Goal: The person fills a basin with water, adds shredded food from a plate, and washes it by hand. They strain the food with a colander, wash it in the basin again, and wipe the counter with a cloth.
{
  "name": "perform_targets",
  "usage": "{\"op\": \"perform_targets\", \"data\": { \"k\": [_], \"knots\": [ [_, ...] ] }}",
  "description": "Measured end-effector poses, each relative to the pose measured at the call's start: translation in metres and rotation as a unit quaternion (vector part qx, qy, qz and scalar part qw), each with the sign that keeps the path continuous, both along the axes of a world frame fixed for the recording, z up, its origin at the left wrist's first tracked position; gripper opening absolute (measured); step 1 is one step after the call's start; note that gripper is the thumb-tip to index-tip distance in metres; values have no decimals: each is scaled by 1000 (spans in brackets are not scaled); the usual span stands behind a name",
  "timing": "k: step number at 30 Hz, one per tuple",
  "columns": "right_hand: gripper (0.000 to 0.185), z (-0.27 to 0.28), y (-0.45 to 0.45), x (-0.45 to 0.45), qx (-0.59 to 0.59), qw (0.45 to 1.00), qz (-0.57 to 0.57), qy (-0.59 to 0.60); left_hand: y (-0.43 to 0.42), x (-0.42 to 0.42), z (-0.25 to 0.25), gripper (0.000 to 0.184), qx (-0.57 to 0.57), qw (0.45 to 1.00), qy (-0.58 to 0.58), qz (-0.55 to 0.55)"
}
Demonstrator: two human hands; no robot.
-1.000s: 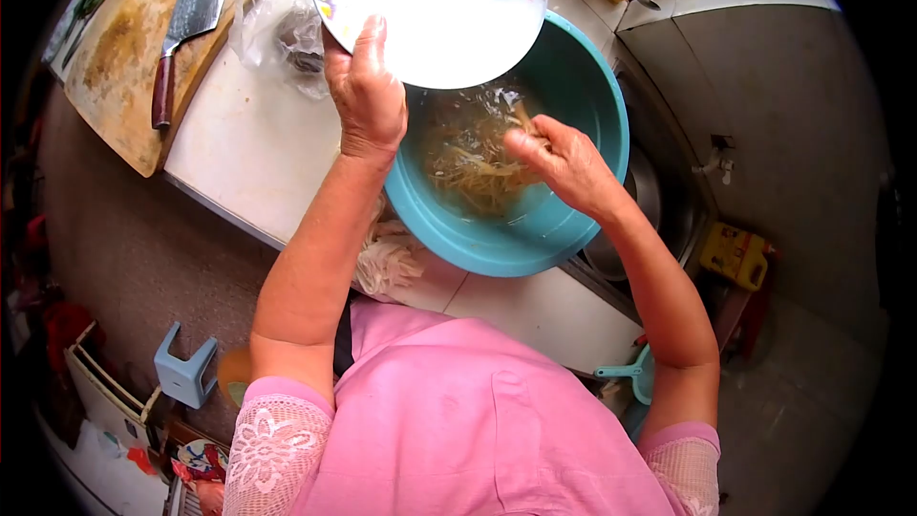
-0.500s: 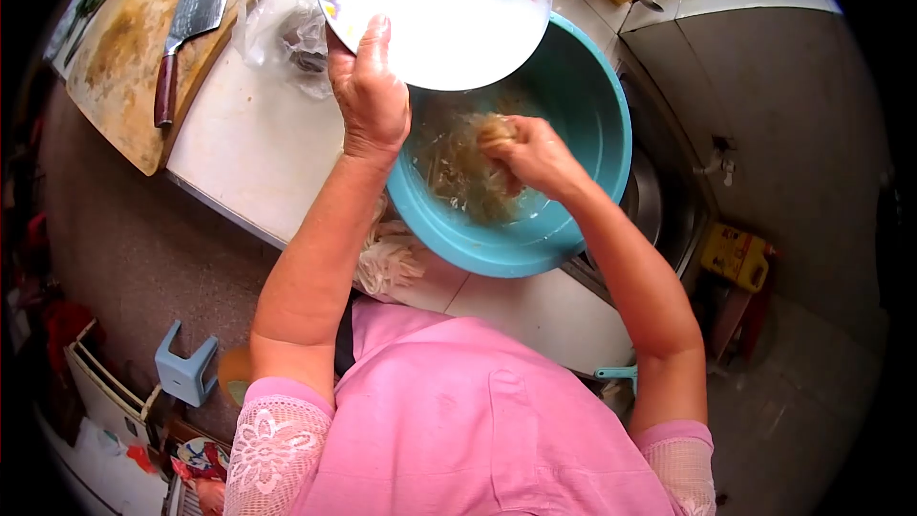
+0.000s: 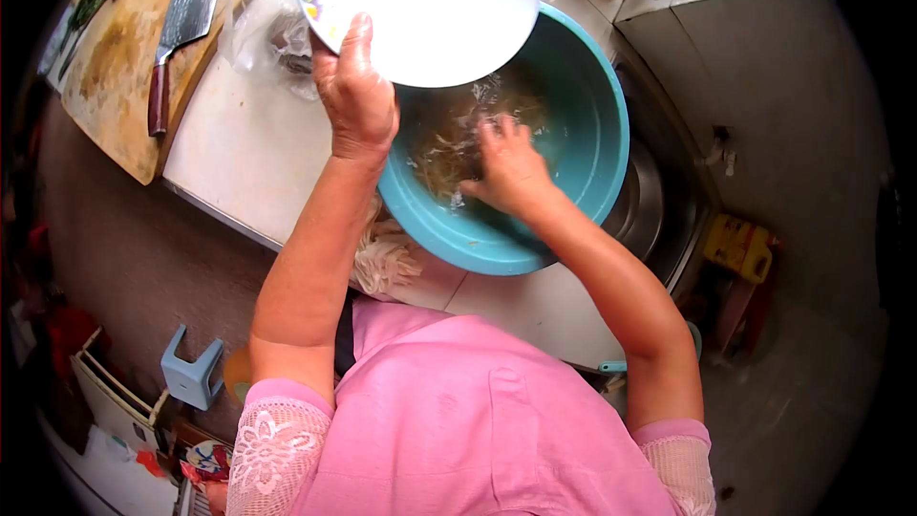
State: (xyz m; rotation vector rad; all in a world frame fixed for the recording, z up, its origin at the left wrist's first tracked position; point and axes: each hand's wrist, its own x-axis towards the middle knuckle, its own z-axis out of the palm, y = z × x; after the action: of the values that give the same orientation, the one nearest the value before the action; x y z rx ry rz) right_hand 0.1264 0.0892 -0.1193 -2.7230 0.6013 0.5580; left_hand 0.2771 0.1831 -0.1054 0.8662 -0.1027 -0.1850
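Note:
A white plate (image 3: 420,10) with painted flowers is gripped at its near left edge by my left hand (image 3: 356,100), thumb on top. The plate covers the far left part of a turquoise basin (image 3: 581,193). Inside the basin, pale thin strips (image 3: 441,158) lie in cloudy water. My right hand (image 3: 513,164) reaches into the water over the strips with its fingers spread; the fingertips are partly under the surface.
Left on the counter (image 3: 250,148) are a cutting board (image 3: 119,67) with a cleaver (image 3: 186,14) and a clear plastic bag (image 3: 272,33). A sink (image 3: 642,205) lies right of the basin. Crumpled pale gloves or cloth (image 3: 385,263) lie near the basin's front.
My right hand was closed round some strips above the water; now its fingers are spread and lower in the basin. My left hand and the plate have shifted slightly left.

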Motion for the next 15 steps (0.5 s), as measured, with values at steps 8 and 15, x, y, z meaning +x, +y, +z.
{"op": "perform_targets", "data": {
  "k": [8,15],
  "knots": [
    [25,45,-11,11,315,923,-203,-86,-1,0,1,34,-18,998,59,6],
    [35,59,-24,-31,-26,999,45,6,0,-2,3,31,-16,997,73,-12]
  ]
}}
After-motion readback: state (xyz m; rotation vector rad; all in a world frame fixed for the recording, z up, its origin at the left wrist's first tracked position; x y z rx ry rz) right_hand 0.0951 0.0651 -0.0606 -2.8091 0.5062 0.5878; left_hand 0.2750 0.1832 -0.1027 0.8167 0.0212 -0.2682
